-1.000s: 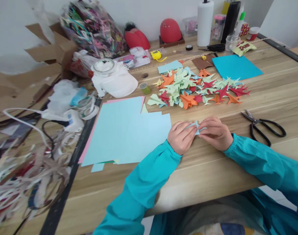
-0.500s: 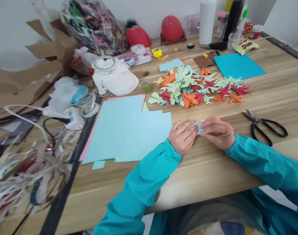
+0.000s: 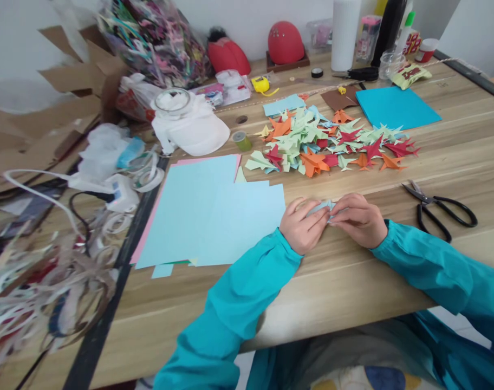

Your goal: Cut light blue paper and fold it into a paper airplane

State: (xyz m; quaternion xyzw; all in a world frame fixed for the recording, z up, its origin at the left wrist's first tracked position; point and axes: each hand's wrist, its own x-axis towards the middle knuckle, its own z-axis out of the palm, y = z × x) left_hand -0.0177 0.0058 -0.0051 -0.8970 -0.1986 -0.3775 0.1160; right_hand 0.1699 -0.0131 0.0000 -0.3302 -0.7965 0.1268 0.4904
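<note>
Between my fingers, low over the wooden table, is a small folded piece of light blue paper (image 3: 323, 206). My left hand (image 3: 305, 225) closes on its left part, and the fingers cover much of it. Pinched at the paper's right end is my right hand (image 3: 359, 219). Left of my hands lie light blue paper sheets (image 3: 206, 216) with a pink sheet under them. Beyond my hands spreads a heap of folded paper cranes (image 3: 307, 135) in pale green, orange, red and blue. Black-handled scissors (image 3: 437, 208) rest with blades parted to the right of my right hand.
Bright blue paper (image 3: 397, 107) lies at the back right, near a white bottle (image 3: 345, 35). A white cap (image 3: 196, 127) and a green spool (image 3: 241, 141) sit beyond the sheets. Tangled ribbons and cords (image 3: 76, 276) fill the left side, beside a cardboard box (image 3: 80, 81).
The blue paper's right end, flat before, now stands raised in a small point between my fingers. My right fingers have shifted slightly left; my left hand stays nearly still.
</note>
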